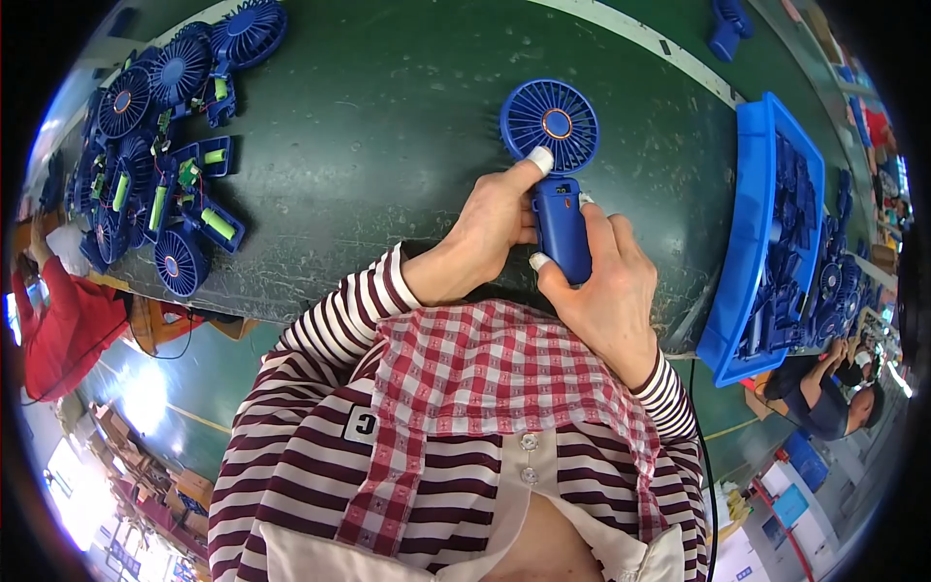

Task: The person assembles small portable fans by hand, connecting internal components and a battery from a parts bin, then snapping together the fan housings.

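A blue handheld fan lies in front of me on the dark green table, its round grille (529, 121) pointing away from me and its handle (564, 233) toward me. My left hand (493, 218) grips it at the neck, the white-covered thumb pressed where grille and handle meet. My right hand (611, 276) holds the handle from the right, with its covered thumb at the lower left edge and the fingers along the right side. A small opening shows near the top of the handle. Some fingertips are hidden behind the fan.
At the left, a heap of opened blue fans (136, 165) shows green batteries and circuit boards. A blue bin (729, 301) full of dark blue parts stands at the right, with more fans (842, 281) beyond it. Another fan (729, 27) lies far right. Co-workers sit on both sides.
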A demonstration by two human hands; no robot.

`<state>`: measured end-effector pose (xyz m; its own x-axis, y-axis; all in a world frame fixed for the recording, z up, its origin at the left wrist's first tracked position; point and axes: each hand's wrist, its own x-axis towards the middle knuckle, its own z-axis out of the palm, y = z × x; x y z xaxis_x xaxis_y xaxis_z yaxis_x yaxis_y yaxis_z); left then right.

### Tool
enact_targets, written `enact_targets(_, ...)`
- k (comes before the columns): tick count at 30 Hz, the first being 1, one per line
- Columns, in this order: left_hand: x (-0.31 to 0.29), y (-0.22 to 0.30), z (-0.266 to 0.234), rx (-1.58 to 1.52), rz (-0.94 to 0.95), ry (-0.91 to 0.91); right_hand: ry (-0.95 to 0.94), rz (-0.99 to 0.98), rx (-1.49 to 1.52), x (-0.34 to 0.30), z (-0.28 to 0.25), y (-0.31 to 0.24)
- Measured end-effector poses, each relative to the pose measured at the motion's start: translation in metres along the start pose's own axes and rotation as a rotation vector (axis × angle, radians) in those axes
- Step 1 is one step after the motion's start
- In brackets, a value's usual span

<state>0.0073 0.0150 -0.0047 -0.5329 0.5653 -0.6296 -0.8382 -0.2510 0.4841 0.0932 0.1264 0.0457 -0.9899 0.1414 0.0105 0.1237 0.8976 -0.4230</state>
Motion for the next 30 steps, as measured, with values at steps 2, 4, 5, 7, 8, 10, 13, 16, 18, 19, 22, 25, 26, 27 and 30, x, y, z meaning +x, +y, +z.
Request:
enact_targets(2,-0.001,0.000,0.000,0.053,0.008,-0.006,0.003,-0.008,-0.013,0.000,0.001,0.001)
enact_targets(4,-0.001,-0.003,-0.001,0.094,0.029,-0.020,0.010,-0.028,-0.028,-0.001,0.003,0.001)
enact_targets(5,-0.001,-0.003,-0.001,0.133,0.050,-0.035,0.009,-0.026,-0.027,-0.001,0.003,0.002)
enact_targets(7,-0.002,-0.003,0.000,0.137,0.054,-0.033,0.016,-0.044,-0.038,-0.002,0.005,0.002)
enact_targets(8,-0.002,-0.002,0.001,0.141,0.060,-0.031,0.014,-0.043,-0.036,-0.002,0.005,0.003)
enact_targets(10,-0.002,-0.001,0.001,0.171,0.035,-0.033,0.007,-0.051,-0.061,-0.002,0.007,0.003)
enact_targets(13,-0.003,0.003,0.004,0.204,0.008,-0.028,0.011,-0.058,-0.074,-0.004,0.010,0.005)
enact_targets(16,-0.002,0.002,0.003,0.200,0.006,-0.018,-0.015,-0.097,-0.084,-0.006,0.006,0.008)
enact_targets(18,-0.002,0.002,0.002,0.205,0.011,-0.019,-0.050,-0.074,-0.111,-0.008,0.001,0.003)
enact_targets(19,-0.002,0.001,0.002,0.206,0.010,-0.019,-0.083,-0.047,-0.142,-0.009,0.000,0.002)
enact_targets(22,-0.001,0.001,0.002,0.210,0.010,-0.015,-0.149,0.022,-0.140,-0.013,0.002,0.003)
enact_targets(25,-0.001,0.001,0.001,0.217,0.009,-0.014,-0.131,0.015,-0.131,-0.013,0.001,0.002)
enact_targets(26,-0.001,0.001,0.000,0.212,-0.001,-0.017,-0.126,0.017,-0.132,-0.013,0.001,0.003)
enact_targets(27,-0.001,0.001,-0.001,0.208,-0.010,-0.020,-0.126,0.008,-0.117,-0.014,0.001,0.005)
enact_targets(30,-0.004,0.002,0.001,0.162,0.019,0.030,-0.155,0.163,0.095,-0.009,0.003,0.011)
